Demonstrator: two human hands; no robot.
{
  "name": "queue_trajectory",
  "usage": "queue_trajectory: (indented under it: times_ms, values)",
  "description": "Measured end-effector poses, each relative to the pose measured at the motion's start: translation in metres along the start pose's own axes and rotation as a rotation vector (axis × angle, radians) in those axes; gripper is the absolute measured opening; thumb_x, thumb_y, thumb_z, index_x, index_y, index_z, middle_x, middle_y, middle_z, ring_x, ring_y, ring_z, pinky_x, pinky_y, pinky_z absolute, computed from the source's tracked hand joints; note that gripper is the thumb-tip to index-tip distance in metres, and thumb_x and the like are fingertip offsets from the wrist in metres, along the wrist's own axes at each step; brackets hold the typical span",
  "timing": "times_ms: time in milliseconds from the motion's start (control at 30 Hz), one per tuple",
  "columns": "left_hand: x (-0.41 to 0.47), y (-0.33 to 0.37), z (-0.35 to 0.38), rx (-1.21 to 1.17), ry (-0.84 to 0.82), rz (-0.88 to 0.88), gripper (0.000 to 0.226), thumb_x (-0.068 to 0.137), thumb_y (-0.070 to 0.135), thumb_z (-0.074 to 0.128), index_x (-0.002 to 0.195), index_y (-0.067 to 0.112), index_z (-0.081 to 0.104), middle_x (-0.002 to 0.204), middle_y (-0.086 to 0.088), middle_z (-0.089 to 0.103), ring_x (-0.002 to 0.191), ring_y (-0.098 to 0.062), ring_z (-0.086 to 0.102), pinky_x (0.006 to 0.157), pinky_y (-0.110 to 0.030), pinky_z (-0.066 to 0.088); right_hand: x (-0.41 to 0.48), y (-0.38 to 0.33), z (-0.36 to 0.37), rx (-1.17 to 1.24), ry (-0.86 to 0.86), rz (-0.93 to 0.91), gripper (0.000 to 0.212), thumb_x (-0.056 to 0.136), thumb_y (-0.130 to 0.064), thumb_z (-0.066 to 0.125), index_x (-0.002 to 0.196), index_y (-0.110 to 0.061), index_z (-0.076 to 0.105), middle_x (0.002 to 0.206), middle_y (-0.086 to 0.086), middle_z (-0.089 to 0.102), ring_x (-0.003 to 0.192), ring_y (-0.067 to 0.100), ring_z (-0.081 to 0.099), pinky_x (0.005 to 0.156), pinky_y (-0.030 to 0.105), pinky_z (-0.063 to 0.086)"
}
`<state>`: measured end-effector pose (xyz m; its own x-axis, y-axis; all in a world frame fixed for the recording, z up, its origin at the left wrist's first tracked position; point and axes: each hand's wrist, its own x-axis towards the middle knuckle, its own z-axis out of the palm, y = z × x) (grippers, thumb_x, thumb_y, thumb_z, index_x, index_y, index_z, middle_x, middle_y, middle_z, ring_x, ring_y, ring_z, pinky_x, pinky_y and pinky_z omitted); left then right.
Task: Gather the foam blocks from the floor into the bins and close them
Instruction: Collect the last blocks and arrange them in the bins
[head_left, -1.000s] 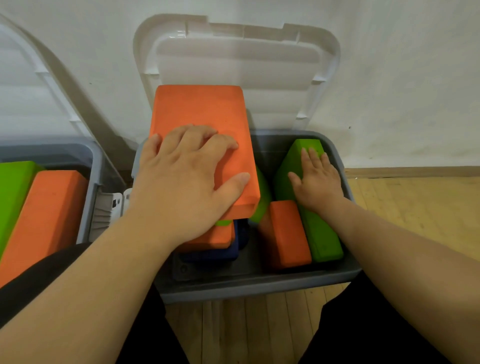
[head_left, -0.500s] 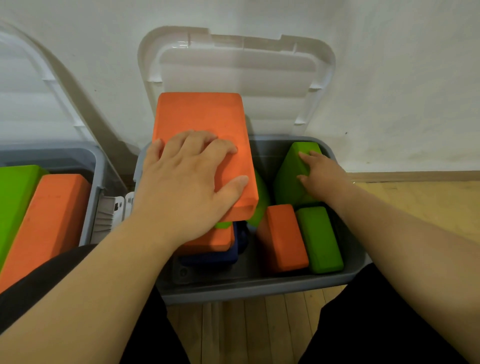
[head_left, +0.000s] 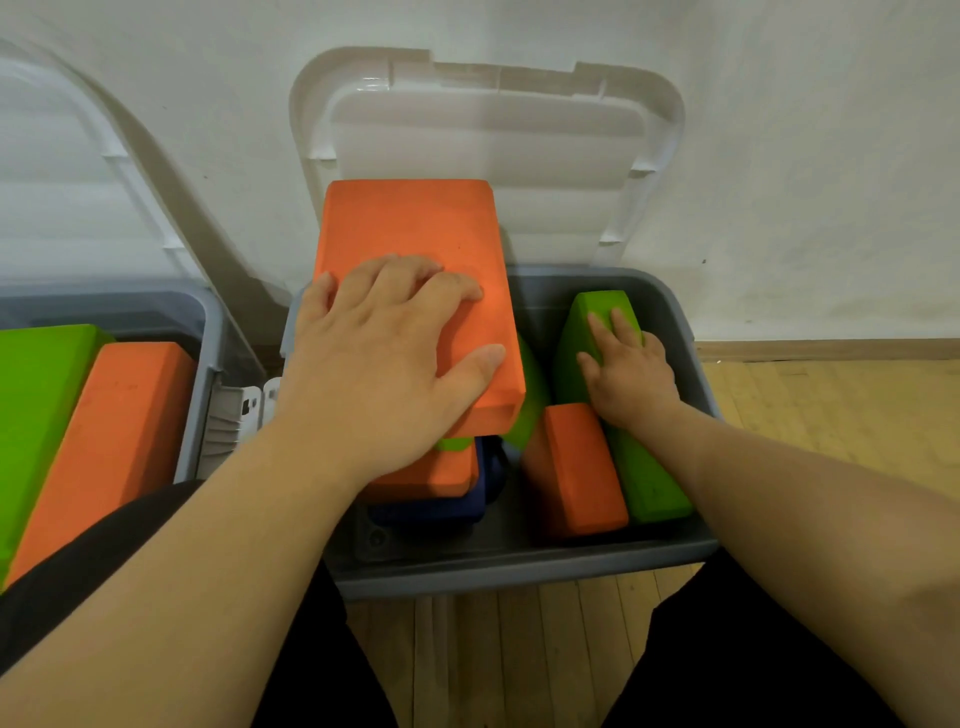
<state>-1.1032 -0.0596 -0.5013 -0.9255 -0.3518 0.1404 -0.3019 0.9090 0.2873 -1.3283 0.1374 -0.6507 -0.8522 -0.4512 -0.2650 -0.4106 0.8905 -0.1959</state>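
A grey bin (head_left: 519, 566) stands open in front of me, its white lid (head_left: 488, 140) leaning against the wall. My left hand (head_left: 384, 364) lies flat, fingers spread, on a large orange foam block (head_left: 415, 234) that tops a stack of an orange, a green and a dark blue block (head_left: 436, 504). My right hand (head_left: 631, 371) rests with straight fingers on a long green block (head_left: 649, 478) at the bin's right side. A smaller orange block (head_left: 576, 467) lies beside it.
A second grey bin (head_left: 202, 332) at the left holds a green block (head_left: 36, 415) and an orange block (head_left: 114, 441); its white lid (head_left: 62, 171) also leans on the wall. White latches (head_left: 244, 410) sit between the bins. Wooden floor (head_left: 810, 410) extends to the right.
My right hand shifted on the green block, first to its far end, now back onto its top. My left hand stayed on the large orange block. The view tilted slightly.
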Motion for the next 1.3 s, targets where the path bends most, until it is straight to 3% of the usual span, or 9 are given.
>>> queue_trajectory:
  times_ms: [100,200,367,467,633,967,1100,1200,1300]
  values:
    - [-0.002,-0.007,-0.004,-0.033,0.016,-0.003,0.061,0.087,0.076,0.035,0.137,0.045,0.050,0.148,0.011,0.046,0.142,-0.021,0.037,0.118,-0.055,0.025,-0.003,-0.009,-0.013,-0.116,0.000,0.001,0.068,0.102,-0.059,0.040,0.162,-0.034,0.020,0.172,0.001,0.008,0.156,0.039,0.005,0.123,0.055,0.015]
    - [-0.001,-0.018,-0.007,-0.073,0.012,-0.016,0.060,0.086,0.077,0.037,0.136,0.046,0.049,0.147,0.012,0.045,0.140,-0.020,0.038,0.118,-0.056,0.026,-0.019,-0.040,-0.016,-0.016,0.197,-0.162,0.062,0.096,-0.040,0.062,0.152,-0.018,0.046,0.164,0.013,0.032,0.151,0.035,0.027,0.121,0.044,0.024]
    - [-0.002,-0.025,-0.010,-0.110,0.008,-0.023,0.059,0.087,0.077,0.037,0.136,0.046,0.048,0.147,0.013,0.045,0.140,-0.019,0.039,0.118,-0.057,0.027,-0.016,-0.083,0.023,-0.073,-0.138,-0.391,0.061,0.098,-0.035,0.057,0.157,-0.031,0.040,0.168,0.008,0.023,0.149,0.036,0.031,0.120,0.044,0.032]
    - [-0.004,-0.028,-0.010,-0.118,0.018,-0.019,0.058,0.088,0.076,0.038,0.137,0.046,0.048,0.147,0.013,0.045,0.141,-0.018,0.038,0.118,-0.057,0.027,-0.013,-0.080,0.031,-0.243,-0.115,-0.386,0.052,0.098,-0.051,0.050,0.150,-0.040,0.048,0.168,-0.001,0.025,0.146,0.033,0.034,0.115,0.044,0.039]
    - [0.000,-0.027,-0.009,-0.110,0.017,-0.023,0.058,0.087,0.076,0.038,0.136,0.046,0.048,0.146,0.015,0.044,0.140,-0.017,0.037,0.118,-0.056,0.026,-0.014,-0.072,0.017,-0.160,0.027,-0.140,0.064,0.083,-0.061,0.072,0.122,-0.015,0.053,0.131,0.011,0.049,0.108,0.041,0.061,0.086,0.047,0.052]
    - [0.001,-0.024,-0.007,-0.102,0.027,-0.018,0.058,0.088,0.075,0.038,0.136,0.045,0.049,0.146,0.014,0.046,0.139,-0.019,0.039,0.118,-0.055,0.027,-0.002,-0.058,-0.014,-0.082,0.074,-0.189,0.059,0.086,-0.041,0.073,0.139,-0.020,0.057,0.134,0.012,0.055,0.120,0.037,0.059,0.097,0.045,0.052]
    - [0.001,-0.019,-0.005,-0.080,0.019,-0.012,0.059,0.088,0.076,0.037,0.137,0.045,0.049,0.146,0.013,0.045,0.139,-0.019,0.039,0.118,-0.055,0.026,-0.006,-0.038,-0.017,-0.358,0.122,-0.152,0.066,0.087,-0.068,0.059,0.147,-0.040,0.050,0.145,0.005,0.053,0.137,0.039,0.041,0.113,0.050,0.037]
    - [0.000,-0.017,-0.005,-0.081,0.017,-0.018,0.059,0.087,0.076,0.036,0.136,0.046,0.050,0.146,0.013,0.045,0.140,-0.019,0.039,0.118,-0.056,0.026,-0.013,-0.019,0.005,-0.285,-0.037,-0.088,0.075,0.091,-0.080,0.036,0.158,-0.053,0.018,0.171,0.002,0.016,0.155,0.044,-0.001,0.123,0.060,0.007]
    - [0.001,-0.014,-0.005,-0.065,-0.006,-0.020,0.060,0.087,0.077,0.036,0.137,0.047,0.048,0.148,0.013,0.044,0.141,-0.019,0.037,0.119,-0.056,0.025,-0.012,-0.017,0.015,-0.279,-0.065,-0.115,0.076,0.092,-0.082,0.021,0.160,-0.052,0.005,0.173,0.001,0.001,0.154,0.042,-0.018,0.124,0.059,-0.004]
